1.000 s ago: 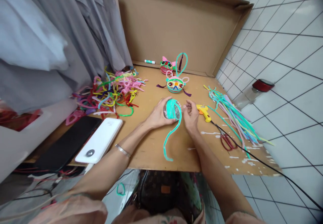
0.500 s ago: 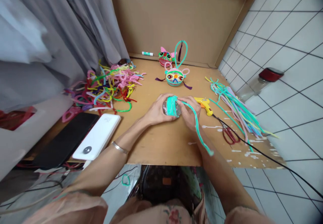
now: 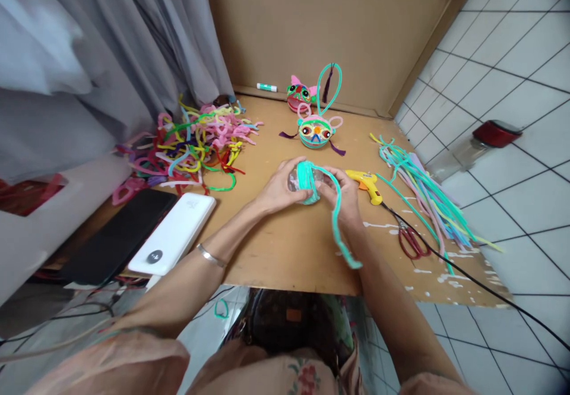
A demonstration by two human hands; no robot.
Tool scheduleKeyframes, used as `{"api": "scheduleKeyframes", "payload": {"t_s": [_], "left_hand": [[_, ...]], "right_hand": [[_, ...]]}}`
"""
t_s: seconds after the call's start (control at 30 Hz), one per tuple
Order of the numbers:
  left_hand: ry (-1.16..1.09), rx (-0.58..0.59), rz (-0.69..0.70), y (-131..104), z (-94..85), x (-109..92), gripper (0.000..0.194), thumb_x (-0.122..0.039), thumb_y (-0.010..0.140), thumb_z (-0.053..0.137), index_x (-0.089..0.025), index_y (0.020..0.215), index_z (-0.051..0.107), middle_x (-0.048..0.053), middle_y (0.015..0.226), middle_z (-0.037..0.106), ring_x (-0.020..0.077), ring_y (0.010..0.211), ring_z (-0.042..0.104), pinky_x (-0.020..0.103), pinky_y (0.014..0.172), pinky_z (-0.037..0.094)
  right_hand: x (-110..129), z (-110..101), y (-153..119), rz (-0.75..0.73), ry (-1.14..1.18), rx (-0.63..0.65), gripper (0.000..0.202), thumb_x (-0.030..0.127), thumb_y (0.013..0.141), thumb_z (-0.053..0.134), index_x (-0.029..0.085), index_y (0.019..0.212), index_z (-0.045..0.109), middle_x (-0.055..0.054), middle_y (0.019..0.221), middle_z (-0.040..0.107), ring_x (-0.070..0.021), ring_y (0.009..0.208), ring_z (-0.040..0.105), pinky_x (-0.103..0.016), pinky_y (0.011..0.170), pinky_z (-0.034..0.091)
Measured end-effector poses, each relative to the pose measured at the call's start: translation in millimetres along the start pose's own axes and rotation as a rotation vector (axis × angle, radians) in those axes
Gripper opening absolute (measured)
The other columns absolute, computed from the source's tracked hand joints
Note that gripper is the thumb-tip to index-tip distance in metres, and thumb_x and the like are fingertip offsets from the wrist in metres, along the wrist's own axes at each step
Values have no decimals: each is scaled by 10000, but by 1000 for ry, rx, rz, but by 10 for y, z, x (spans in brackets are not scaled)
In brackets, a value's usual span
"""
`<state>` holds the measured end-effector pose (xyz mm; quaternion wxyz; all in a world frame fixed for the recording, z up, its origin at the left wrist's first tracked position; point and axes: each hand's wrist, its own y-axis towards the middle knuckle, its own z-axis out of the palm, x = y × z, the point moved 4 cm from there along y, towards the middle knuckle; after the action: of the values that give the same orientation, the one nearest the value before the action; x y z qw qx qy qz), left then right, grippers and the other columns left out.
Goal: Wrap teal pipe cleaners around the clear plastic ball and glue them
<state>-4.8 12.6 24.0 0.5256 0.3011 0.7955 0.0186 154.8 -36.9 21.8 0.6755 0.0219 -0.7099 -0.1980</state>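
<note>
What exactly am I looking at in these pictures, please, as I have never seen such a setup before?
There is no machine here: a person works bare-handed, seen by one head-worn camera looking forward and down. The left hand grips a clear round object wrapped with turquoise fuzzy strand, whose loose end hangs over the right wrist. The right hand touches the other side; its exact grip is partly hidden.

On the table, a tangle of colourful strands, a black slab and a white device lie to the left. To the right are a yellow glue gun, red-handled scissors and a strand bundle. Two decorated faces stand behind.
</note>
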Motion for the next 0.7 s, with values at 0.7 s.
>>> {"api": "scheduleKeyframes", "payload": {"t_s": [0.7], "left_hand": [[-137, -15, -119, -18, -8, -28, 768, -530, 749, 684, -203, 1420, 505, 138, 1444, 512, 326, 1324, 515, 494, 1155, 390]], "right_hand": [[12, 46, 26, 2, 24, 15, 581, 511, 572, 893, 243, 1014, 627, -68, 1123, 698, -247, 1070, 675, -447, 1031, 529]]}}
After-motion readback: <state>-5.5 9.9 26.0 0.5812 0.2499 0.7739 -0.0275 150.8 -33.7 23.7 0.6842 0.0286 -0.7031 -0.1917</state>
